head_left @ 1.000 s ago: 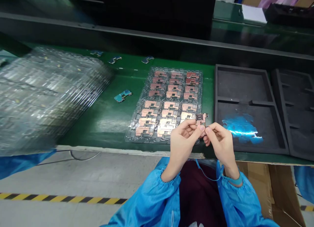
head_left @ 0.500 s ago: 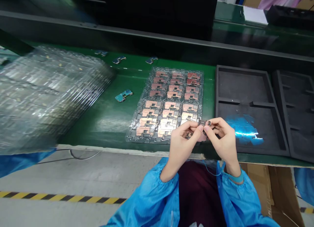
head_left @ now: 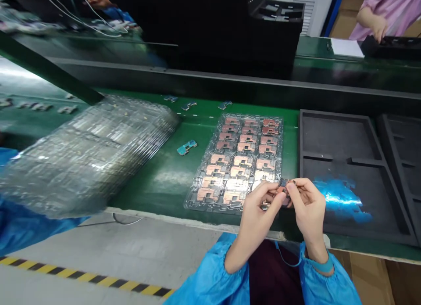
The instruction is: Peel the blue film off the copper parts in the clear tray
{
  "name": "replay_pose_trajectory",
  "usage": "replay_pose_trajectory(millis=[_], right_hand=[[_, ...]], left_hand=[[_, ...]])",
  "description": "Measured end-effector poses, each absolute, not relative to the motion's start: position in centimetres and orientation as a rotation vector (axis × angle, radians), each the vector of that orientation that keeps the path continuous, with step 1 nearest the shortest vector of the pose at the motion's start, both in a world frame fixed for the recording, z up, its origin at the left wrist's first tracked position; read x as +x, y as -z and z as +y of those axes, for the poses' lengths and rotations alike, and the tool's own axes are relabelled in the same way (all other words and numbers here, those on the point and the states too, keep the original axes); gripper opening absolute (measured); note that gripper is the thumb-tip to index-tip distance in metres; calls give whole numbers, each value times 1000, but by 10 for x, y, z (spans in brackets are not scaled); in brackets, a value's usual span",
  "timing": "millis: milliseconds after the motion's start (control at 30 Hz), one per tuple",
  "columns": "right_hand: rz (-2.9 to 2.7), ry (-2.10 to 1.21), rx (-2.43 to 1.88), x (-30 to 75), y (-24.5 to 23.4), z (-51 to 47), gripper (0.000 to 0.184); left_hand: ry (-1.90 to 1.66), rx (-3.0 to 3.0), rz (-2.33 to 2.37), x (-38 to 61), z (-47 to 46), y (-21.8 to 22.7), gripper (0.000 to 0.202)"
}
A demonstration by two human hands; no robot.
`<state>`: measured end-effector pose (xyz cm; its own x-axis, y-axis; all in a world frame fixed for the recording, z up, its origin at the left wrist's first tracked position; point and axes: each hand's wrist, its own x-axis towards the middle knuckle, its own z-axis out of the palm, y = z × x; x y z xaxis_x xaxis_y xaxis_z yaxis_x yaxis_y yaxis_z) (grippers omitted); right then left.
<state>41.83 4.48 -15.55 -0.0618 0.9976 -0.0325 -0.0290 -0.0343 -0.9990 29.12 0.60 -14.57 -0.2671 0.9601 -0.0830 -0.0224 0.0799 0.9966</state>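
At the near edge of the green surface [head_left: 158, 177], both hands were pinching one small part [head_left: 285, 183]. The left hand [head_left: 259, 208] and right hand [head_left: 305, 206] each had it by the fingertips, just over the near right corner of a clear tray [head_left: 192, 205] full of copper pieces. Right beside that sat a black foam tray [head_left: 301, 147] with some blue film [head_left: 342, 195] in it. Off to the left was a big stack of clear trays [head_left: 88, 151], and a loose blue piece [head_left: 187, 147] lay on the surface in between.
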Motion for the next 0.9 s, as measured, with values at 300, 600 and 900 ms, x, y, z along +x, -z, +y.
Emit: replay_pose_trajectory(millis=[300,600,900], right_hand=[[-1390,-1046,-1246,448,157,64,42],[-1489,-970,-1406,479,176,72,34],[-1537,-934,-1383,480,175,73,32]], left_hand=[[-1103,1441,1549,205,119,142,16],[-787,1963,1655,179,205,169,4],[-512,2621,1695,188,148,187,32]])
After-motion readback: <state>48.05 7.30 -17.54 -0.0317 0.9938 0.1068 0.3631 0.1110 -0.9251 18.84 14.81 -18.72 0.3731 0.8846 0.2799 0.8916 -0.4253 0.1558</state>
